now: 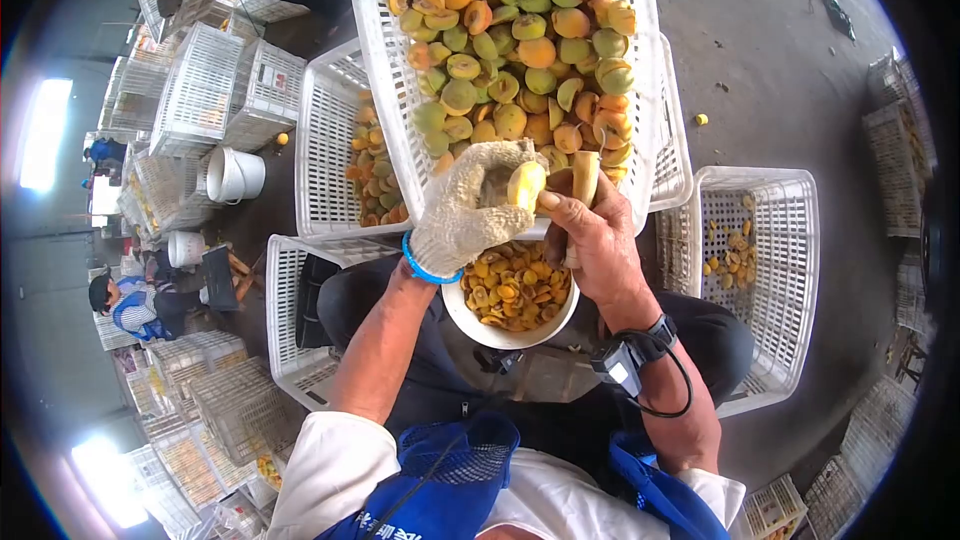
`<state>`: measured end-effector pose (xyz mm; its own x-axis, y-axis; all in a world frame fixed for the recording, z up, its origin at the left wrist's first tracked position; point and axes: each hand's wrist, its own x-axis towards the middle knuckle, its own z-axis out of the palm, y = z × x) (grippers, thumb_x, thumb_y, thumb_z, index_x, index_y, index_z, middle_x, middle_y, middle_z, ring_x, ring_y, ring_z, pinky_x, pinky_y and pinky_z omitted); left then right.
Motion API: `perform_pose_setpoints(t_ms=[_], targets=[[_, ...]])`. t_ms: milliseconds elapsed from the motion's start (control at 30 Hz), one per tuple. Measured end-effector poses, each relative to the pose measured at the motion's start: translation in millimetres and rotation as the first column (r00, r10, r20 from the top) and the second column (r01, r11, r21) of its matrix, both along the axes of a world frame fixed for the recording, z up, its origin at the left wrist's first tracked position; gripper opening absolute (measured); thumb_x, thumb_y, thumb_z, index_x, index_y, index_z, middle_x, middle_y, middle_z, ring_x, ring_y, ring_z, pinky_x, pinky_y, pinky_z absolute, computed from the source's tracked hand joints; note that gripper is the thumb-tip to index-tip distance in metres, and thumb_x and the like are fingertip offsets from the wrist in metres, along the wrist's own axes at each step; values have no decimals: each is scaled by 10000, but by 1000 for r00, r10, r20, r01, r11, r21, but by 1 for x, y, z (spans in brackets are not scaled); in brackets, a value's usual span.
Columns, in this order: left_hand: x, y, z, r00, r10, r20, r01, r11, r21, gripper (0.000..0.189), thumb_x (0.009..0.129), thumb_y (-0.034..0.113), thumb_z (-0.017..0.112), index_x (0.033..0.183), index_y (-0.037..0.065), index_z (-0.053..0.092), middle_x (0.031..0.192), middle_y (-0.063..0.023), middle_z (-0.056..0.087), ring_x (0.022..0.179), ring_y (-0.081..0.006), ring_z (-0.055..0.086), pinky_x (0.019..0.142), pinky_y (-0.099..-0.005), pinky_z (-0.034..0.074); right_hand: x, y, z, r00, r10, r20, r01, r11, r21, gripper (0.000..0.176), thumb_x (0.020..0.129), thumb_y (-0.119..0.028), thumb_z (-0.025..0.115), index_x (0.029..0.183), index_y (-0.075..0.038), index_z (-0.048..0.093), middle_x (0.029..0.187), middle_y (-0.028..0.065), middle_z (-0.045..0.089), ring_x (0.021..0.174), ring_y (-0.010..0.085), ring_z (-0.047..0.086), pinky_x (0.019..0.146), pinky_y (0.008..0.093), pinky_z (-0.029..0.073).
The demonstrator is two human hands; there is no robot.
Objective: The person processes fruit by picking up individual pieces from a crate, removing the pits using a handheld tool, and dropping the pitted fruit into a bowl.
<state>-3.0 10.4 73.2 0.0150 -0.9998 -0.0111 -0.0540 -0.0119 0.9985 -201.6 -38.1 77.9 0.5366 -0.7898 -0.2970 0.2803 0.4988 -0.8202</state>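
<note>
Two hands work over the round white bowl (470,325): left hand (470,215) fingers clamp a pale yellow apricot (526,185), right hand (600,245) fingers grip a tan wooden handle (585,175), at the near edge of the white plastic crate (385,60).

A seated worker's gloved left hand (470,215) closes around a pale apricot (526,185), while the bare right hand (600,245) clasps a wooden-handled tool (585,175) against the fruit. Just below, a white bowl (500,335) on the lap holds cut orange pieces. A white crate (375,50) heaped with green and orange apricots stands in front. A second crate (790,240) to the right holds a few pieces. Another person (135,305) in blue crouches among stacked crates at far left.
</note>
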Motion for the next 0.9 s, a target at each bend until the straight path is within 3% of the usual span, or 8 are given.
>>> perform_pose_setpoints(t_ms=[167, 267, 333, 367, 533, 633, 767, 900], targets=[[-6, 1, -4, 987, 91, -133, -83, 995, 62, 550, 987, 161, 719, 1478, 22, 515, 1426, -113, 606, 1302, -187, 591, 1101, -353, 495, 13, 1, -5, 989, -118, 88, 106, 986, 125, 299, 950, -186, 780, 1119, -19, 598, 864, 29, 636, 546, 74, 562, 464, 226, 456], [-16, -7, -11, 992, 130, -2, -129, 990, -53, 497, 1100, 312, 567, 1496, 16, 518, 1429, -97, 608, 1290, -176, 594, 1096, -346, 489, 18, -1, -10, 988, -144, 62, 136, 984, 119, 278, 948, -166, 774, 1105, -20, 597, 862, 28, 633, 543, 71, 550, 458, 222, 445], [-21, -9, -26, 871, 169, -461, -173, 984, 33, 577, 1145, 457, 420, 1485, 4, 532, 1441, -96, 604, 1284, -182, 604, 1108, -352, 483, 21, -4, -6, 986, -159, 41, 155, 983, 94, 248, 952, -138, 755, 1101, -19, 595, 860, 23, 633, 547, 51, 534, 443, 210, 424], [-27, -12, -21, 816, 253, -520, -212, 967, 139, 661, 1141, 540, 340, 1428, -9, 569, 1356, -108, 658, 1219, -198, 647, 1082, -361, 509, 20, -5, -6, 990, -136, -28, 137, 990, 34, 230, 951, -123, 743, 1090, -11, 598, 864, 18, 642, 582, 66, 560, 477, 227, 442], [-14, -13, -32, 743, 246, -622, -187, 969, 159, 608, 1146, 520, 350, 1291, 7, 643, 1133, -85, 740, 1053, -187, 701, 987, -355, 561, 24, -6, -1, 946, -72, -316, -15, 964, -265, 195, 941, -80, 713, 1061, 22, 598, 838, 41, 672, 717, 133, 644, 615, 310, 505], [-9, -4, -37, 959, 213, -187, -168, 958, 231, 453, 1158, 380, 435, 1223, 16, 697, 1063, -70, 743, 975, -133, 686, 915, -303, 559, 26, -5, -16, 872, -159, -463, -132, 834, -536, 212, 873, -14, 696, 1039, 29, 572, 811, 222, 658, 740, 356, 669, 693, 406, 520], [-8, 3, -41, 945, 253, -208, -202, 950, 237, 406, 1143, 349, 495, 1252, 3, 677, 1067, -67, 742, 969, -122, 695, 884, -281, 569, 29, 0, -17, 761, -248, -600, -278, 711, -646, 201, 867, -28, 699, 971, 23, 534, 736, 245, 611, 708, 494, 609, 628, 501, 476], [-5, -4, -44, 695, 367, -618, -209, 926, 316, 528, 1141, 474, 411, 1323, 18, 604, 923, -103, 743, 658, -132, 694, 525, -251, 556, 21, 2, 8, 713, -192, -675, -331, 755, -565, 224, 861, -55, 708, 954, 14, 515, 739, 248, 620, 691, 470, 628, 602, 517, 470]])
